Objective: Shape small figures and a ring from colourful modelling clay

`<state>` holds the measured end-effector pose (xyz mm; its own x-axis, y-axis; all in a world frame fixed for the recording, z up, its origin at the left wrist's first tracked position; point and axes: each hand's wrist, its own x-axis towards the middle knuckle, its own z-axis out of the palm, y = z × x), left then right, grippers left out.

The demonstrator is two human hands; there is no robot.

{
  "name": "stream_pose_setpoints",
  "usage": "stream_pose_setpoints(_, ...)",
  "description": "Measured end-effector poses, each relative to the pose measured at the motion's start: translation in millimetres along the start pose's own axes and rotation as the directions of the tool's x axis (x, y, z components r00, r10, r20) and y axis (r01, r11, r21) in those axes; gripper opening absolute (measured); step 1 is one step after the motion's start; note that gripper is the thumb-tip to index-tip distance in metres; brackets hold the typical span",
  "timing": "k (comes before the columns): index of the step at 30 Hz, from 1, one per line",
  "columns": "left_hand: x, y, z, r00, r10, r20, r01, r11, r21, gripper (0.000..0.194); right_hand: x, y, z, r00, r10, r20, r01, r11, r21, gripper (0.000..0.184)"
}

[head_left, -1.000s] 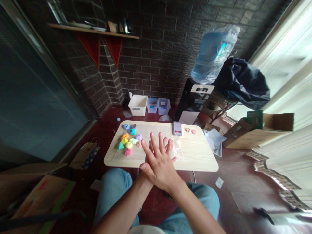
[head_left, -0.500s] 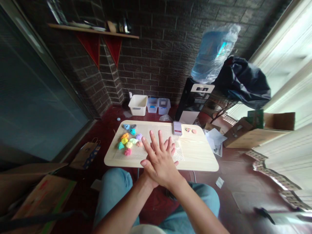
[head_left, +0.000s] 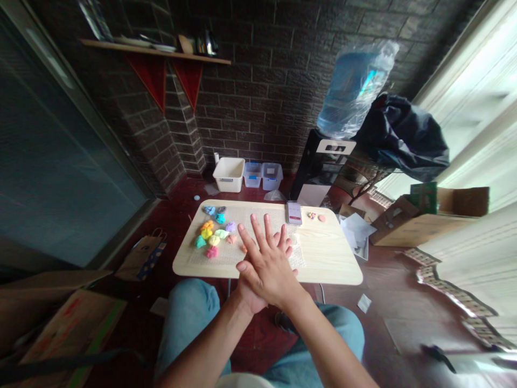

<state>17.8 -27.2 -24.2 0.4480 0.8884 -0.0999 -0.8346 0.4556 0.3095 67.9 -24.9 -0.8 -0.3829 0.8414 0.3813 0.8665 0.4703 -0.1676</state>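
Observation:
My right hand (head_left: 269,267) lies palm down across my left hand (head_left: 283,242) above the near edge of a pale wood table (head_left: 331,258), its fingers spread. Only the left fingertips show beyond it, also apart; the left palm is hidden. Both hands rest over a white mesh mat (head_left: 238,258). Nearest to them is a small orange clay bit (head_left: 244,248), with a peach clay lump (head_left: 231,238) just beyond. Further left lie several coloured clay lumps, including a pink one (head_left: 211,251) and a yellow one (head_left: 206,233).
A phone (head_left: 294,212) and small clay pieces (head_left: 321,218) lie at the table's far edge. White and blue-lidded bins (head_left: 228,174) stand beyond it by a brick wall. Cardboard boxes (head_left: 407,226), loose papers and a paper bag (head_left: 142,258) sit on the floor around the table.
My crossed hands have shifted slightly to the right, uncovering the peach lump and the small orange bit. The clay lumps and phone stay in place.

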Motion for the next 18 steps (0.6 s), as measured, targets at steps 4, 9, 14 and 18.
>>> stream_pose_setpoints(4,-5,32,-3.3,0.977,-0.141,0.159,0.152,0.987,-0.06,0.062,-4,18,-1,0.998,0.055,0.01,-0.055,0.998,-0.036,0.065)
stream_pose_setpoints(9,1,33,-13.2,0.99,-0.089,0.107,0.092,0.995,-0.027,0.062,-12,9,0,0.999,-0.032,0.035,0.033,0.999,-0.018,0.071)
stream_pose_setpoints(14,-1,14,-7.1,0.996,-0.04,0.086,0.046,0.996,-0.076,0.055,2,3,-2,0.999,0.025,0.025,-0.025,1.0,0.011,0.064)
stream_pose_setpoints(18,3,18,3.7,0.993,-0.071,0.099,0.086,0.985,-0.152,0.051,8,16,-3,0.993,0.11,0.035,-0.112,0.992,0.052,0.055)
